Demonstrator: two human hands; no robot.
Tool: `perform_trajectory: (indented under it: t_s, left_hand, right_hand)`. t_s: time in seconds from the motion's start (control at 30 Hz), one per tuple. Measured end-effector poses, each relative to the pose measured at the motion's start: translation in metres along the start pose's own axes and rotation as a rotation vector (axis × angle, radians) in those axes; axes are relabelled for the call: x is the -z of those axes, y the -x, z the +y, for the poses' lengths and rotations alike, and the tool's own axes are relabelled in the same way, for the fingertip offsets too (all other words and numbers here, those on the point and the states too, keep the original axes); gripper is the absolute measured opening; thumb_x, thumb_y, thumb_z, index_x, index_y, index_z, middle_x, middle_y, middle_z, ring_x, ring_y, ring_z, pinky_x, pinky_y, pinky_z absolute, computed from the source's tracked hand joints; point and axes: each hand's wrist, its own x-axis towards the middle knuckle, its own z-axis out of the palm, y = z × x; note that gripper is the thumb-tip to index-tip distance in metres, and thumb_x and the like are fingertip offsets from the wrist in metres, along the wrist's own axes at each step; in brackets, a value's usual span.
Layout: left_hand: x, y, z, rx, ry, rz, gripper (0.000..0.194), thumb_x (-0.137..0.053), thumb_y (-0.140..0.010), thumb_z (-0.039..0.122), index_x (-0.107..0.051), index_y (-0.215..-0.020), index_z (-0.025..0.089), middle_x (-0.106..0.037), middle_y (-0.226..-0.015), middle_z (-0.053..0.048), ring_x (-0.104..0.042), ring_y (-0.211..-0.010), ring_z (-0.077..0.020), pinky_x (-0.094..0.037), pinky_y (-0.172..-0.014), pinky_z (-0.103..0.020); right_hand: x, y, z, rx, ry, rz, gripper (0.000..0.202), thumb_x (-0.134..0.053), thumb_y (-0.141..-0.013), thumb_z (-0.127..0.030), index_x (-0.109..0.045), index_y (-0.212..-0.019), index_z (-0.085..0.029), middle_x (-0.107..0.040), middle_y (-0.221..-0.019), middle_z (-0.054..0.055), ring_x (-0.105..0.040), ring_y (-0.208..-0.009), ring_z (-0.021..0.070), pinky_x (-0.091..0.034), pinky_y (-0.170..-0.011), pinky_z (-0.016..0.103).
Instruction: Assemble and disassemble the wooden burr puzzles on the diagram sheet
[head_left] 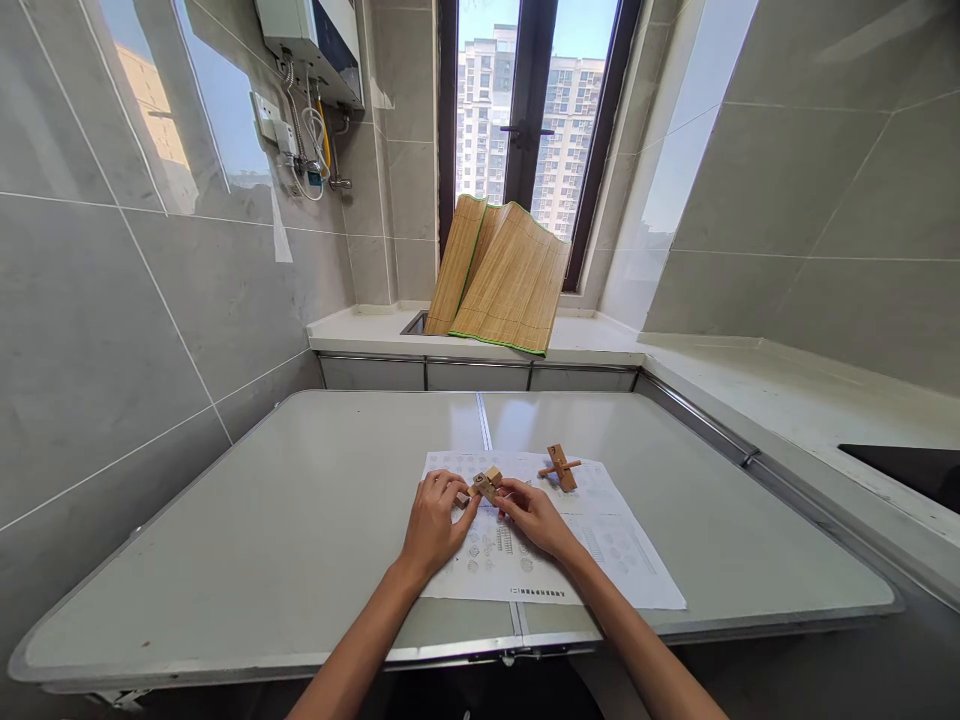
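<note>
Over a printed paper sheet (615,555), both hands meet at a small assembly of light wooden pieces (486,484). My left hand (439,520) grips its left side, fingers curled and thumb pressed against it. From the other side my right hand (531,512) pinches the same assembly between thumb and fingers. The fingertips hide part of the wood. A second wooden piece, reddish-brown with a stick across it (561,468), lies on the sheet beyond my right hand, apart from both hands.
The sheet lies on a pale folding table (262,530) with a metal seam down its middle. Behind stands a white ledge (360,330) with a bamboo mat (517,275) before the window. A white counter (787,390) runs along the right; tiled wall borders the left.
</note>
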Motion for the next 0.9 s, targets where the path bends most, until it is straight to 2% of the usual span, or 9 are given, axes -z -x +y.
perform_trajectory:
  t_s: [0.2, 0.37, 0.5, 0.63, 0.77, 0.83, 0.9]
  left_hand:
    - [0.002, -0.002, 0.001, 0.083, -0.098, 0.059, 0.015, -0.058, -0.095, 0.030, -0.060, -0.082, 0.022, -0.067, -0.093, -0.006, -0.059, -0.096, -0.0256, -0.049, -0.083, -0.041]
    - [0.009, -0.003, -0.008, 0.165, -0.238, 0.157, 0.018, -0.064, -0.088, 0.030, -0.057, -0.072, 0.023, -0.067, -0.100, -0.008, -0.058, -0.100, -0.0299, -0.046, -0.084, -0.045]
    - [0.012, 0.000, -0.021, 0.204, -0.319, 0.199, 0.020, -0.064, -0.085, 0.031, -0.058, -0.068, 0.023, -0.066, -0.103, -0.012, -0.056, -0.104, -0.0352, -0.045, -0.086, -0.052]
    - [0.009, 0.003, -0.026, 0.231, -0.316, 0.156, 0.022, -0.068, -0.081, 0.033, -0.060, -0.062, 0.023, -0.064, -0.095, -0.011, -0.056, -0.097, -0.0347, -0.044, -0.085, -0.054]
    - [0.006, 0.003, -0.020, 0.196, -0.311, 0.092, 0.022, -0.071, -0.075, 0.030, -0.056, -0.060, 0.023, -0.064, -0.099, -0.011, -0.057, -0.099, -0.0341, -0.047, -0.084, -0.051]
    - [0.004, 0.002, -0.017, 0.192, -0.273, 0.079, 0.021, -0.072, -0.074, 0.031, -0.055, -0.065, 0.023, -0.063, -0.101, -0.010, -0.057, -0.101, -0.0333, -0.048, -0.083, -0.048]
    - [0.001, 0.002, -0.018, 0.204, -0.207, 0.074, 0.019, -0.071, -0.076, 0.036, -0.057, -0.078, 0.023, -0.063, -0.106, -0.009, -0.059, -0.104, -0.0325, -0.050, -0.085, -0.047]
  right_hand:
    - [-0.001, 0.000, 0.002, -0.013, 0.002, 0.013, 0.042, -0.064, -0.090, -0.054, -0.069, -0.116, -0.020, -0.072, -0.091, 0.004, -0.067, -0.075, 0.0195, -0.053, -0.074, 0.033]
    - [0.001, -0.003, 0.009, 0.004, 0.248, 0.193, 0.041, -0.058, -0.093, -0.054, -0.070, -0.111, -0.019, -0.072, -0.085, 0.005, -0.065, -0.071, 0.0207, -0.051, -0.066, 0.032]
    - [0.002, -0.002, 0.015, 0.010, 0.446, 0.306, 0.034, -0.056, -0.094, -0.049, -0.070, -0.103, -0.019, -0.071, -0.081, 0.007, -0.063, -0.069, 0.0232, -0.048, -0.066, 0.035]
    - [0.002, 0.001, 0.016, -0.003, 0.518, 0.340, 0.026, -0.058, -0.091, -0.044, -0.070, -0.098, -0.022, -0.070, -0.076, 0.005, -0.062, -0.068, 0.0243, -0.045, -0.064, 0.035]
    - [0.000, 0.003, 0.012, -0.015, 0.584, 0.328, 0.018, -0.059, -0.090, -0.038, -0.068, -0.090, -0.023, -0.068, -0.073, 0.003, -0.062, -0.069, 0.0231, -0.042, -0.063, 0.033]
    - [-0.001, 0.003, 0.011, -0.019, 0.605, 0.305, 0.017, -0.058, -0.091, -0.039, -0.066, -0.089, -0.023, -0.068, -0.073, 0.002, -0.063, -0.068, 0.0220, -0.042, -0.062, 0.032]
    - [-0.002, 0.003, 0.010, -0.012, 0.602, 0.284, 0.018, -0.059, -0.092, -0.040, -0.066, -0.090, -0.023, -0.068, -0.072, 0.002, -0.062, -0.066, 0.0213, -0.041, -0.061, 0.032]
